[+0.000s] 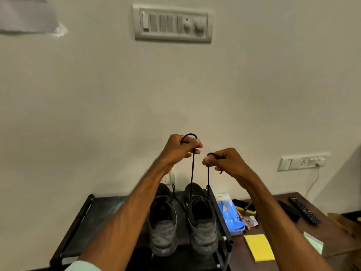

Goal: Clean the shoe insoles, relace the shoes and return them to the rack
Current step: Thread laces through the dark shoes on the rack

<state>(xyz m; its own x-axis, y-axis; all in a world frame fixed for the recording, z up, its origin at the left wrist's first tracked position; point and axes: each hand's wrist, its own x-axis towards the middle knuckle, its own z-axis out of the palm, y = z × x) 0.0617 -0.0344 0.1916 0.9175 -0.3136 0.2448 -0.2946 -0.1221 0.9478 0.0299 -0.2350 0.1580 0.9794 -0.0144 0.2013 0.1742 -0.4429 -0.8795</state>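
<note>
Two grey shoes stand side by side, heels toward me, on the black rack (93,212): the left shoe (163,229) and the right shoe (203,227). Both ends of the right shoe's black lace (193,173) run straight up from it, pulled taut. My left hand (180,147) is raised above the shoe and grips one end, a loop showing over its knuckles. My right hand (224,161) pinches the other end, a little lower. The left shoe's lace lies loose on the rack.
A brown table (293,249) adjoins the rack on the right, holding a blue packet (229,214), a yellow-handled brush (245,207), a yellow cloth (258,247), a black block and a remote (303,210). A wall with switch panels stands close behind.
</note>
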